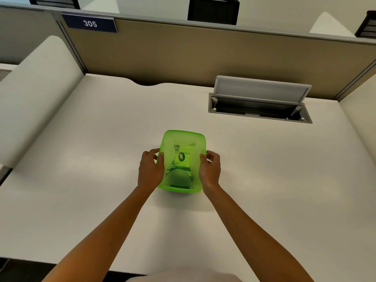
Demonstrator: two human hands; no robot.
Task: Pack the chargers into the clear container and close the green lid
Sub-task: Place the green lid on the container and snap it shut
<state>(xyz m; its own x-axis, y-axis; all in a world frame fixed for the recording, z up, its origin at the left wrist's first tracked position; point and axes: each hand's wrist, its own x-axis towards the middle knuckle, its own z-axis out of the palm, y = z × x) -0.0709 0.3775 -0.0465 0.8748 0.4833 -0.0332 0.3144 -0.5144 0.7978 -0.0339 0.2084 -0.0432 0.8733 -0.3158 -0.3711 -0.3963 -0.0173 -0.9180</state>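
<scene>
Gripping lid point(184, 143) from both sides: left hand point(151, 169) on left edge, right hand point(210, 170) on right edge. Fingers of each curled partway round the rim, thumbs laid on top, closed on the lid and whatever sits beneath it. Lid translucent bright green, rounded rectangle, raised rim, moulded centre panel with small oval sticker point(181, 156). Dark shapes visible through the green near the front edge; cannot tell what they are. Container under lid mostly hidden; walls not distinguishable from this angle, cannot tell whether lid is fully seated. Chargers not identifiable.

Position: centre of desk point(101, 169), slightly toward the near edge, directly ahead of the body, well apart from the cable hatch.

Surface: plain off-white desk, matte, with curved notch at rear edge. Cable hatch point(260, 106) set into rear right, grey flap point(262, 88) tilted up, dark recess below. Tan partition point(203, 53) behind desk, grey top rail, blue plate point(89, 23) marked 305 at upper left. White rounded side panels left and right. Dark chairs point(213, 11) beyond partition.

Count: lid 1; hands 2; bare forearms 2; hatch 1; number plate 1; chairs 3, partly in view.
</scene>
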